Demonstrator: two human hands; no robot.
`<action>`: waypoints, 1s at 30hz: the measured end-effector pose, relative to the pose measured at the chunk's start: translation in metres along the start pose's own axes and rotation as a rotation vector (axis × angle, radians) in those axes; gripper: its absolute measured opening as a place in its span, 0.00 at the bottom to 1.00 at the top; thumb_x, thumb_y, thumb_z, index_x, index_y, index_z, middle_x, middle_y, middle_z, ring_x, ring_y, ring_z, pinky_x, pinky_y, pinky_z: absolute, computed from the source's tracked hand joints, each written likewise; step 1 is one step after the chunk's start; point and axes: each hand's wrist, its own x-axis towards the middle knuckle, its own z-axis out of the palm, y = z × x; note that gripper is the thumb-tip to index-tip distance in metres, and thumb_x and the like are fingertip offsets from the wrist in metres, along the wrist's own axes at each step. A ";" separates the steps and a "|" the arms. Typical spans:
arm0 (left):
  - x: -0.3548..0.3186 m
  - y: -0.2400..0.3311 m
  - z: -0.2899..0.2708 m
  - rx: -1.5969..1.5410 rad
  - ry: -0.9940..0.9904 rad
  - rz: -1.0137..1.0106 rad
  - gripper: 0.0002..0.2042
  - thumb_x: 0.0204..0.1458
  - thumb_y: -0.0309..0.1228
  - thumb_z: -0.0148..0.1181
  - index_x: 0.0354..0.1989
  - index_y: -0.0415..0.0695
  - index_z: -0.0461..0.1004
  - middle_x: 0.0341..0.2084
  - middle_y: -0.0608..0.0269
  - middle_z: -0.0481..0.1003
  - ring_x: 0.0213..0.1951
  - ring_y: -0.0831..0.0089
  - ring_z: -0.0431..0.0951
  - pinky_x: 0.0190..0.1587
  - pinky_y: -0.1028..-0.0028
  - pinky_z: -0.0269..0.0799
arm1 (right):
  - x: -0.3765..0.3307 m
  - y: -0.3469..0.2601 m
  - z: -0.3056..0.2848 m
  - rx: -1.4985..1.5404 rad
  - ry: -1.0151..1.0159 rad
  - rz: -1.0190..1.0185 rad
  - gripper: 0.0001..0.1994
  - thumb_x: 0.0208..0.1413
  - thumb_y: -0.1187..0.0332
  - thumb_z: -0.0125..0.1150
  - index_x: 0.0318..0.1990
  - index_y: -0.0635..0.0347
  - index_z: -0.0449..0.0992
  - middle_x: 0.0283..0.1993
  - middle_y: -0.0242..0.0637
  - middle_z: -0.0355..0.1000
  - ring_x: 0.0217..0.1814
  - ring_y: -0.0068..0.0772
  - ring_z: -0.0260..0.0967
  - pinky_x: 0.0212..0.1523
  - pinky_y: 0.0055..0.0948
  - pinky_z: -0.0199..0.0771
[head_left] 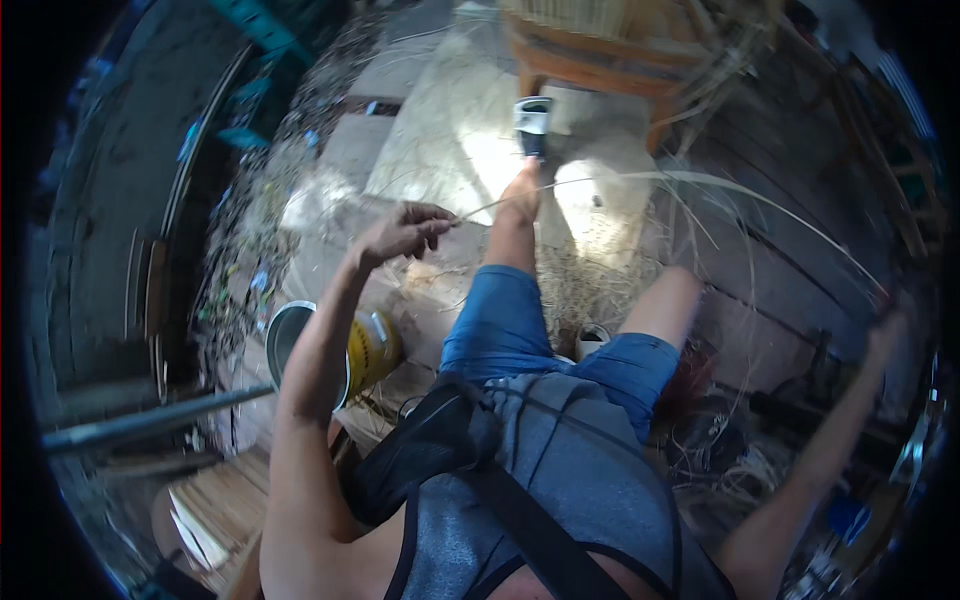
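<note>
A long, thin, pale strip of cane or split bamboo [690,177] arches through the air over my legs. My left hand [405,235] pinches its near end between thumb and fingers, left of my outstretched leg. Far out to the right, my right hand [888,318] is closed at the strip's other end; motion blur and the dark rim hide the detail of its fingers. Loose shavings and thin fibres [590,285] lie on the ground between my legs, below the strip.
A yellow bucket [375,350] lies tipped beside my left forearm, near a metal pipe [160,418]. Ahead stands a wooden chair or frame [600,60] with loose strips hanging at its right. Tangled strips [740,470] lie at my right. Stacked wooden boards [225,505] are at lower left.
</note>
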 end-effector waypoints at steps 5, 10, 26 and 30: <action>0.033 0.048 0.092 -0.607 -0.202 0.014 0.10 0.62 0.34 0.52 0.47 0.46 0.75 0.17 0.75 0.69 0.13 0.88 0.65 0.13 0.88 0.56 | -0.274 0.007 0.214 0.136 -0.465 0.732 0.23 0.59 0.49 0.51 0.46 0.63 0.72 0.36 0.42 0.77 0.22 0.22 0.72 0.10 0.12 0.58; 0.055 0.093 0.167 -0.441 -0.446 0.048 0.11 0.61 0.35 0.53 0.46 0.44 0.74 0.21 0.70 0.73 0.15 0.86 0.68 0.15 0.87 0.60 | -0.403 0.033 0.323 0.758 -0.663 0.847 0.19 0.64 0.52 0.44 0.47 0.58 0.71 0.38 0.40 0.76 0.27 0.27 0.74 0.12 0.17 0.61; 0.017 0.003 0.077 0.110 -0.076 -0.033 0.14 0.56 0.39 0.60 0.39 0.39 0.78 0.24 0.67 0.75 0.22 0.81 0.74 0.24 0.80 0.70 | -0.162 0.010 0.235 0.331 -0.311 0.304 0.18 0.64 0.51 0.44 0.43 0.57 0.70 0.37 0.40 0.76 0.34 0.29 0.75 0.19 0.17 0.61; 0.010 0.012 0.073 0.123 -0.060 -0.049 0.15 0.55 0.41 0.60 0.39 0.39 0.78 0.24 0.67 0.75 0.22 0.82 0.74 0.24 0.80 0.70 | -0.128 -0.001 0.232 0.311 -0.273 0.217 0.17 0.65 0.53 0.43 0.44 0.59 0.70 0.39 0.44 0.76 0.36 0.31 0.75 0.20 0.18 0.64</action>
